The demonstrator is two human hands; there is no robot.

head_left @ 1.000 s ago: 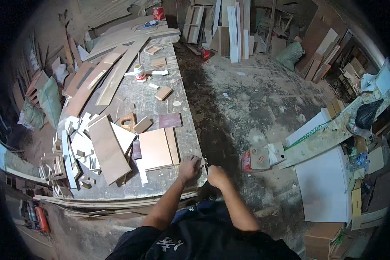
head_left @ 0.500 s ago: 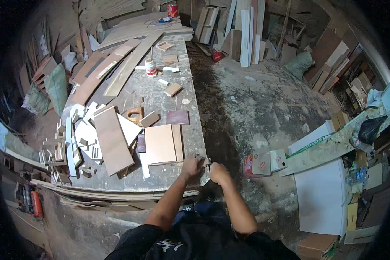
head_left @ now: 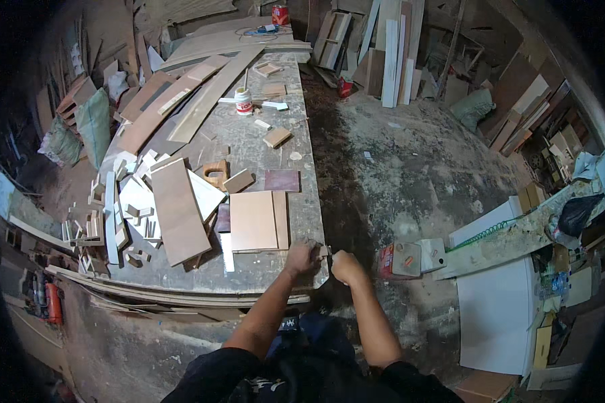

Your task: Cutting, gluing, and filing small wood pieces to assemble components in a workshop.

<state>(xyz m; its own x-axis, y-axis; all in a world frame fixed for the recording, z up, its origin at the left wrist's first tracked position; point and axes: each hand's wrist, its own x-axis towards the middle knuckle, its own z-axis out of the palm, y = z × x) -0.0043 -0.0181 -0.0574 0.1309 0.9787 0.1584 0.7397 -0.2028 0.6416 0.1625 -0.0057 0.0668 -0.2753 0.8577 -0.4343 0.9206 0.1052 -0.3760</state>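
My left hand (head_left: 302,258) is closed at the near right corner of the workbench (head_left: 262,274), pressing a small brown wood piece (head_left: 325,250) by the edge. Just off that edge, my right hand (head_left: 347,267) makes a fist around something dark and narrow, mostly hidden, whose kind I cannot make out. Beyond my left hand lie two pale square panels (head_left: 252,221), one overlapping the other. A dark red rectangular piece (head_left: 282,180) is farther back. Left of it are a wooden saw handle (head_left: 215,173) and a small wood block (head_left: 239,181).
A long brown board (head_left: 180,211) lies over white offcuts (head_left: 136,196) on the bench's left. A white glue bottle (head_left: 243,102) stands farther back. Right of the bench, a red tin (head_left: 398,260) stands near a long plank (head_left: 504,240). Boards lean on the far wall.
The whole view has shifted slightly, so the bench appears a little to the right. My right hand has drawn slightly away from my left, which stays at the bench corner.
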